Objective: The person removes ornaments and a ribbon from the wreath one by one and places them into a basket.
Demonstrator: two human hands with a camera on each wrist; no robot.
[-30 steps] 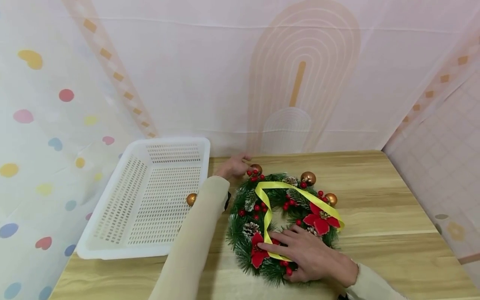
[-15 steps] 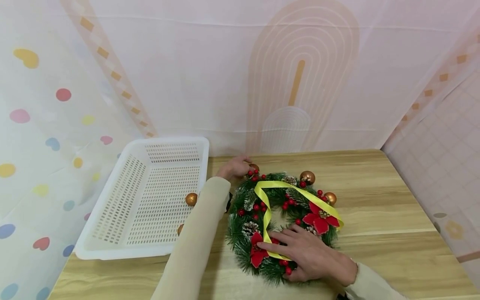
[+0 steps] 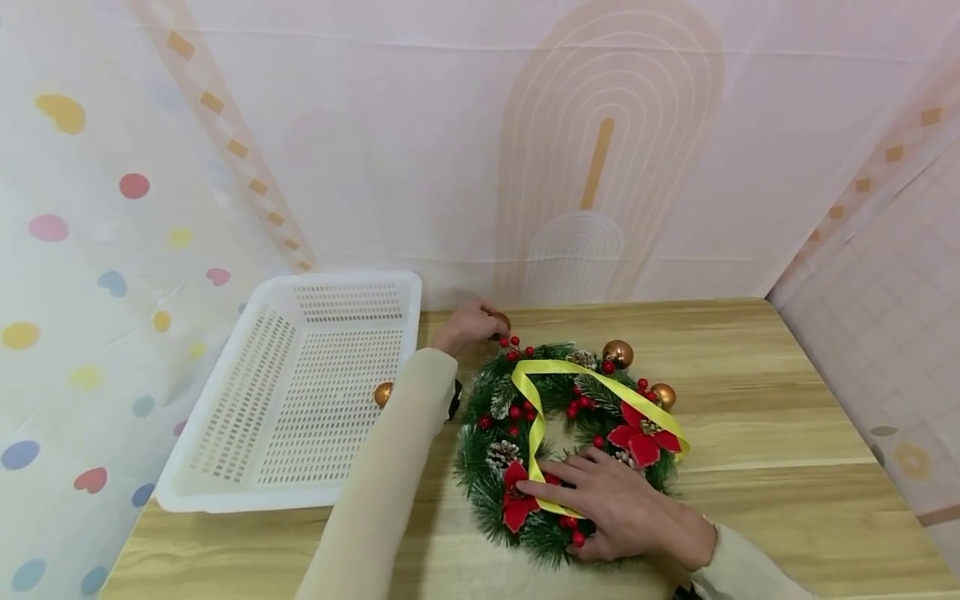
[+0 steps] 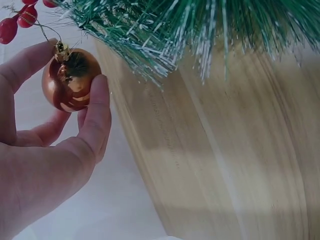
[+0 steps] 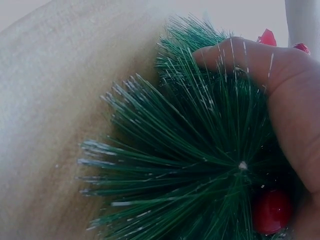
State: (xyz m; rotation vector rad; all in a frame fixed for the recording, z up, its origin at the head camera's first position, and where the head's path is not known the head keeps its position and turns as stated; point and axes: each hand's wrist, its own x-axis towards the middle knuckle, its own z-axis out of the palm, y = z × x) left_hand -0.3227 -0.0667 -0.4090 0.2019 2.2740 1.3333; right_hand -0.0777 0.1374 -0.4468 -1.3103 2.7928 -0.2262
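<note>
A green Christmas wreath (image 3: 480, 450) with red berries, pine cones, red flowers and a yellow ribbon (image 3: 555, 366) lies on the wooden table. At its far left edge, my left hand (image 3: 471, 323) pinches a shiny copper bauble (image 4: 70, 85) between thumb and fingers. In the left wrist view, a thin gold cord (image 4: 44, 31) runs from the bauble's cap toward the red berries (image 4: 24, 17). My right hand (image 3: 618, 508) holds the near side of the wreath, fingers across the ring and thumb at the outer edge. Its thumb lies over green needles in the right wrist view.
A white plastic basket (image 3: 176, 492) stands left of the wreath, with a gold bauble (image 3: 383, 393) inside, partly behind my left sleeve. Two copper baubles, one farther back (image 3: 618, 353) and one at the right (image 3: 663, 396), sit along the wreath's far right edge. A patterned cloth wall (image 3: 420, 167) borders the table's back.
My left hand has shifted slightly up and back, drawing the copper bauble a little away from the wreath's edge. The right hand stays in place on the wreath.
</note>
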